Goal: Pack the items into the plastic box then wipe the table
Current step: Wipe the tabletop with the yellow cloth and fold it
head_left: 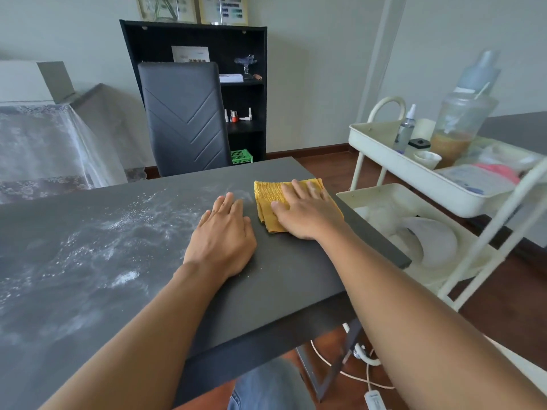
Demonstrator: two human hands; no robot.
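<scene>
Right hand (307, 214), fingers flat, presses the yellow cloth (268, 199) near the table (281, 276)'s right edge; left hand (222, 241) flat, empty; sweep leftward through the white powder (124, 223)

Cloth (268, 199) on table (281, 276) under right hand (307, 214); left hand (222, 241) beside it; cart (414, 173) right of table.

Ribbed cloth (268, 199), matt dusty table (281, 279)
</scene>
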